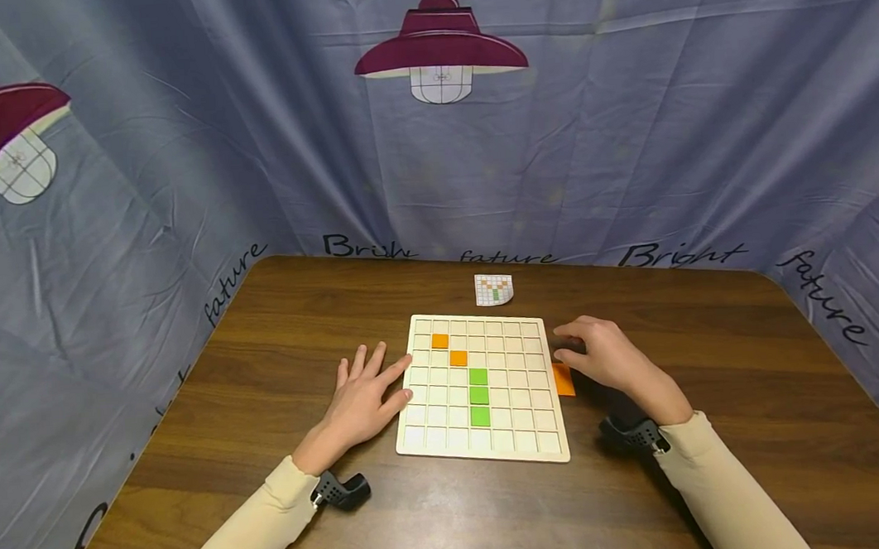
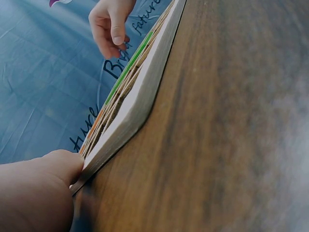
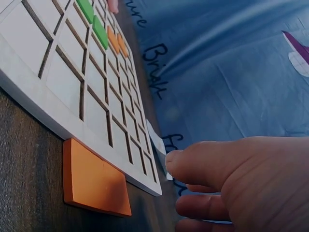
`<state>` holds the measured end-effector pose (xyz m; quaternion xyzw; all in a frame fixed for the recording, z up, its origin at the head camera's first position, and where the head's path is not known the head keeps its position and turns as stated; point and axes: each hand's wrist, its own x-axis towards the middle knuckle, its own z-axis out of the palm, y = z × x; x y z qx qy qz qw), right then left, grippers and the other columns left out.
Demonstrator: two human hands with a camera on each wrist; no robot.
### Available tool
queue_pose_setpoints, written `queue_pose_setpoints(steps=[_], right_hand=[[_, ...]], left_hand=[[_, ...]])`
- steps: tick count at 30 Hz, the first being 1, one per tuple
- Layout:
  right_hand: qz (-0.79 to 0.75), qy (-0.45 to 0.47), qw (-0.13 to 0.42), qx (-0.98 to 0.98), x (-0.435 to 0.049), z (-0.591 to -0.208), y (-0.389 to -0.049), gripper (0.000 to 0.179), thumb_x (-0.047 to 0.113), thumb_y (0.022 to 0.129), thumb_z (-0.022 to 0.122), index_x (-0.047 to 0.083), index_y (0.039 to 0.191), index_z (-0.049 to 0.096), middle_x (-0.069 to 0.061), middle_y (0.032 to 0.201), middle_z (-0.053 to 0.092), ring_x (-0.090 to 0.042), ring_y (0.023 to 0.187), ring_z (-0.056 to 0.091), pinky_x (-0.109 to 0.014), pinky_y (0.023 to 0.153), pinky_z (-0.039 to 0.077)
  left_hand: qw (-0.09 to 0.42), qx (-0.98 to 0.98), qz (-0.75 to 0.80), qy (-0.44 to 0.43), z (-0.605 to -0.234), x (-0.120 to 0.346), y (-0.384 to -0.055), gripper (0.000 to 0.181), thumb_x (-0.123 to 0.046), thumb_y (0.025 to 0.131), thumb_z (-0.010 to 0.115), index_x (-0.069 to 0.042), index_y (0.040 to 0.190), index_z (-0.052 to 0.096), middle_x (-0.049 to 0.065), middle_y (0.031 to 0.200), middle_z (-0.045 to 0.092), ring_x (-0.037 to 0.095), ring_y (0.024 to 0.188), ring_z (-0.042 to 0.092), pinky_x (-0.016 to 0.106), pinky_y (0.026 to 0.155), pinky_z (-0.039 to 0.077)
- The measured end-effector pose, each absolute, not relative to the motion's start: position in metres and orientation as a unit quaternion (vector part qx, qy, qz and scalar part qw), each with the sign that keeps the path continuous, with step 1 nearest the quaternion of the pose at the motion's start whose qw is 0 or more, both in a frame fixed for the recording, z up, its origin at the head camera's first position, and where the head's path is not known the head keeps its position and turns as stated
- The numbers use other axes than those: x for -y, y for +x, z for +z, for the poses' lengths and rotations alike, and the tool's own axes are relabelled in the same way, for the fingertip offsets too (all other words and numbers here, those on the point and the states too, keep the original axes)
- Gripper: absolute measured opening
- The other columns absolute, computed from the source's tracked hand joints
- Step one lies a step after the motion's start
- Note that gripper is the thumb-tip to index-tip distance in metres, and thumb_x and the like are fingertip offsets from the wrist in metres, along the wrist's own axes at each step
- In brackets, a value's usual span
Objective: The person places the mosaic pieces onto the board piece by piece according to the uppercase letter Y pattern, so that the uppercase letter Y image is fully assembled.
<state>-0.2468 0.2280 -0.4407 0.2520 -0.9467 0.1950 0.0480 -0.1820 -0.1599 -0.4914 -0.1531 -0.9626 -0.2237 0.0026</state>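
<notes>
A cream square grid board [image 1: 523, 452] lies on the table. Set in its cells are an orange tile [image 1: 440, 341], another orange tile [image 1: 459, 358] and three green tiles [image 1: 479, 396] in a column. My left hand [image 1: 360, 401] is spread flat at the board's left side, its thumb and index finger touching the edge. Off the right edge, orange pieces [image 3: 94, 176] lie against the board, a faint seam between them. Just beyond these hovers my right hand [image 1: 604, 353], thumb and fingers apart; I see nothing between them.
Behind the board is a small paper [image 1: 494, 290] printed with a grid of orange and green squares. The brown wooden table [image 1: 452, 522] extends around the board. A blue-grey curtain [image 1: 291, 149] with printed lamps and lettering hangs behind it.
</notes>
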Motion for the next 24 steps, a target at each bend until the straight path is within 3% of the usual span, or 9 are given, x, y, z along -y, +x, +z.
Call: queue_pose_setpoints(steps=[19,24], right_hand=[[0.187,0.269,0.040,0.944,-0.2336,-0.4458,-0.2464,0.033,0.010,0.084,0.081,-0.004,0.114,0.074,-0.010,0.094,0.071,-0.018,0.077,0.056,-0.031,0.066,0.047],[0.181,0.279,0.031,0.943,-0.2332,-0.4482,-0.2459,0.033,0.011,0.083,0.081,-0.003,0.112,0.075,-0.009,0.094,0.072,-0.017,0.078,0.058,-0.032,0.068,0.050]], left_hand=[[0.004,0.962,-0.224,-0.154,-0.4911,0.1594,-0.1823,0.056,-0.043,0.102,0.056,-0.024,0.154,0.048,0.026,0.165,0.028,0.055,0.154,0.015,0.078,0.116,0.011],[0.004,0.963,-0.224,-0.152,-0.4911,0.1596,-0.1822,0.056,-0.043,0.102,0.056,-0.025,0.154,0.049,0.026,0.165,0.029,0.054,0.154,0.015,0.078,0.117,0.011]])
